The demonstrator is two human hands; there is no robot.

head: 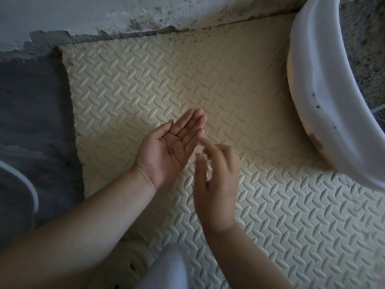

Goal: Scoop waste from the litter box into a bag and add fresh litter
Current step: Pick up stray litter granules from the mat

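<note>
Logging hands first: what is the state of the left hand (166, 151)? (A)

Palm up over the foam mat (270, 205), fingers straight and together, grip fully open. A few dark litter granules (170, 150) lie mid-palm; nothing else is in it. (B)

Right hand (216, 174)? (A)

Just beside the left, its back toward the camera, blurred. Fingers are loosely bent and the index tip is near the left hand's little finger; cannot tell if they touch. Grip is slack, thumb and fingers apart, nothing seen in it. (B)

Litter box (312, 84)? (A)

Upper right, white with a rounded rim, at the mat's right side, well apart from both hands. There is grey litter (362, 51) inside and dark specks on the outer wall. (B)

Surroundings? (A)

The mat is cream with a raised diamond-plate pattern. Its far edge meets a wall (83, 15) with flaked paint. Bare grey floor (31, 101) lies left of the mat. A curved white edge (33, 195) at far left is not identifiable. White cloth (166, 270) shows at bottom centre, beside a cream perforated item (131, 261). (B)
</note>
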